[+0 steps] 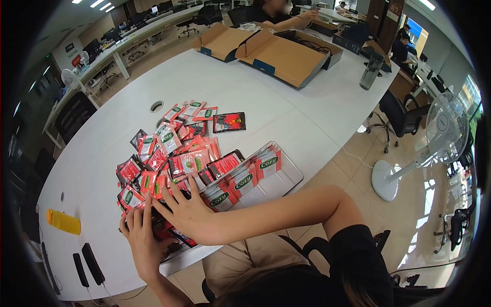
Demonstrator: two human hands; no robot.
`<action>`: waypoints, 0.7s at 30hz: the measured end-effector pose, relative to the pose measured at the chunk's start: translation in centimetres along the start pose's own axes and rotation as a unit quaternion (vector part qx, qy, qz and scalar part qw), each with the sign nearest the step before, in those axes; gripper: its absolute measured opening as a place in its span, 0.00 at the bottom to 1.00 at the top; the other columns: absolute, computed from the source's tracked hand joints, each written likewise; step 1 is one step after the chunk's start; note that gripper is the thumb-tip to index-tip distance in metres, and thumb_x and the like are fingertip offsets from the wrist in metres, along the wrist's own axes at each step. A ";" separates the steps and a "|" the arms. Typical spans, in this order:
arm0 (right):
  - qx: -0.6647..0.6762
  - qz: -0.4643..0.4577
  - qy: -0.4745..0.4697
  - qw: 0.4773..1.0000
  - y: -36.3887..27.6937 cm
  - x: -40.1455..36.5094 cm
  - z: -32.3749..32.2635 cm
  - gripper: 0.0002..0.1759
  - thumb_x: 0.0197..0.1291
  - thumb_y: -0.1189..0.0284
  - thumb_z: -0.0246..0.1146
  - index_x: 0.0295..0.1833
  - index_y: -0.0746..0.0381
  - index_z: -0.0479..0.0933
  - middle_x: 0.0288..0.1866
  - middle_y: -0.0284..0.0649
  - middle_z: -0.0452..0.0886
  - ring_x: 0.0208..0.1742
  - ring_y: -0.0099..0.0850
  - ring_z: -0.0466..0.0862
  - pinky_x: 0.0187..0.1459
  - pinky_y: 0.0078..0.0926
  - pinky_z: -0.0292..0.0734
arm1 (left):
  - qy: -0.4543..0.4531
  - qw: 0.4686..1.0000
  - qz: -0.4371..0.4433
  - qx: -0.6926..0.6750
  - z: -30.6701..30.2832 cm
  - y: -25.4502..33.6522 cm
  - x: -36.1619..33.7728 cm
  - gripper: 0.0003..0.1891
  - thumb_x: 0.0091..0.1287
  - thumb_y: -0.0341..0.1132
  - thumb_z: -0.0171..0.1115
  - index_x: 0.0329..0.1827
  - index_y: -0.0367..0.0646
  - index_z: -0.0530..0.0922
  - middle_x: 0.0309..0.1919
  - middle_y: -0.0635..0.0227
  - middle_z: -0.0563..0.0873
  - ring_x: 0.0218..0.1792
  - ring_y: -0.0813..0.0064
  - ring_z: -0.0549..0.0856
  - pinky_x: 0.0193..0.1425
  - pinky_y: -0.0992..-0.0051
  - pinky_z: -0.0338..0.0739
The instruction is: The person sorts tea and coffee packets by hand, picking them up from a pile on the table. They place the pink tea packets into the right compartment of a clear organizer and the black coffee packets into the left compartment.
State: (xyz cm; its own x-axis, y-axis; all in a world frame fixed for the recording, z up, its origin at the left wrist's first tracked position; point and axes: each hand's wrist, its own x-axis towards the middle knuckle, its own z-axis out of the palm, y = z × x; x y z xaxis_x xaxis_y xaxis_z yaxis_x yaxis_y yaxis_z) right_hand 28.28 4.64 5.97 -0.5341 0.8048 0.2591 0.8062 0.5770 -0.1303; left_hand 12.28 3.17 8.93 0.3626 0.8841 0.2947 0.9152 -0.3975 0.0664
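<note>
A white table holds a loose heap of small red, white and black packets (pixel 169 148), several printed "Cozy". Close to me, a clear plastic tray (pixel 292 176) has a row of upright red-and-white Cozy packets (pixel 244 185) in its right part. Black-and-red packets (pixel 180 237) fill the left end. My left hand (pixel 140 240) is bent around the outer end of these dark packets, fingers on the far side and thumb on the near side. My right hand (pixel 192 217) lies over the tray with its fingers spread, touching packets beside the heap; its palm hides part of the tray.
Opened cardboard boxes (pixel 284 56) with cables and a grey bottle (pixel 372 70) stand at the far side. On the left are a yellow bottle (pixel 63 221) and two black bars (pixel 92 263) with cords. A standing fan (pixel 404 158) is at right. A person (pixel 273 15) sits across.
</note>
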 end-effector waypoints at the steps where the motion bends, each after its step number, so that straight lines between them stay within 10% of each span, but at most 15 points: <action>1: -0.015 0.001 0.007 1.000 0.0 -0.1 0.6 0.51 0.50 0.61 0.67 0.75 0.65 0.49 0.70 0.61 0.56 0.72 0.56 0.55 0.60 0.76 0.49 | 0.009 1.000 0.003 0.001 -0.1 0.1 0.1 0.65 0.16 0.33 0.80 0.72 0.50 0.63 0.47 0.65 0.74 0.54 0.61 0.72 0.66 0.58 0.57; 11: -0.092 -0.006 0.101 0.991 -0.5 -0.5 1.0 0.42 0.53 0.65 0.62 0.73 0.65 0.55 0.49 0.48 0.72 0.49 0.40 0.71 0.56 0.54 0.68 | 0.061 0.998 0.004 -0.028 1.4 -1.2 0.4 0.51 0.33 0.24 0.74 0.70 0.50 0.66 0.42 0.64 0.76 0.48 0.62 0.74 0.61 0.63 0.63; 21: -0.070 -0.041 0.136 0.987 0.4 -0.5 0.4 0.43 0.52 0.66 0.63 0.73 0.66 0.56 0.50 0.45 0.71 0.50 0.38 0.71 0.57 0.48 0.64 | 0.041 0.998 0.001 -0.050 0.9 -1.0 0.3 0.52 0.32 0.25 0.75 0.70 0.50 0.66 0.42 0.62 0.77 0.50 0.58 0.73 0.61 0.62 0.63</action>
State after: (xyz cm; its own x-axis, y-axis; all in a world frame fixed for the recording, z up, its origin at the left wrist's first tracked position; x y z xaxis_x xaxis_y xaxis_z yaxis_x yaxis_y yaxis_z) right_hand 28.79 4.52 5.43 -0.5265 0.6780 0.5129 0.8003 0.5989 0.0298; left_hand 11.65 4.03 8.10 0.3454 0.8620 0.3712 0.8906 -0.4257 0.1600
